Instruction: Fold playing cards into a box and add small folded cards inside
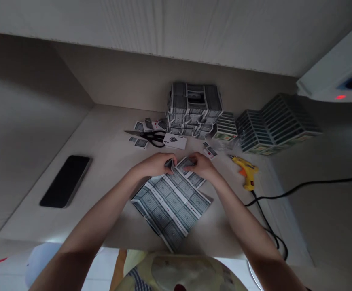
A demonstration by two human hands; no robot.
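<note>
A panel made of joined playing cards [171,202], backs up, lies at a slant on the table in front of me. My left hand [159,163] is closed at its far corner, pinching a small folded playing card [169,165]. Beside it, my right hand [202,165] grips a playing card [184,165] at the panel's upper edge, thumb on top. Another card [196,179] lies along that edge under the right wrist. Whether these cards are fixed to the panel I cannot tell.
Scissors [153,137], an ace of spades [175,140] and cut card pieces lie beyond my hands. Behind stands a box built of cards [194,109]. Card stacks [279,125] and a yellow glue gun [247,171] with a black cord are right; a phone [66,181] lies left.
</note>
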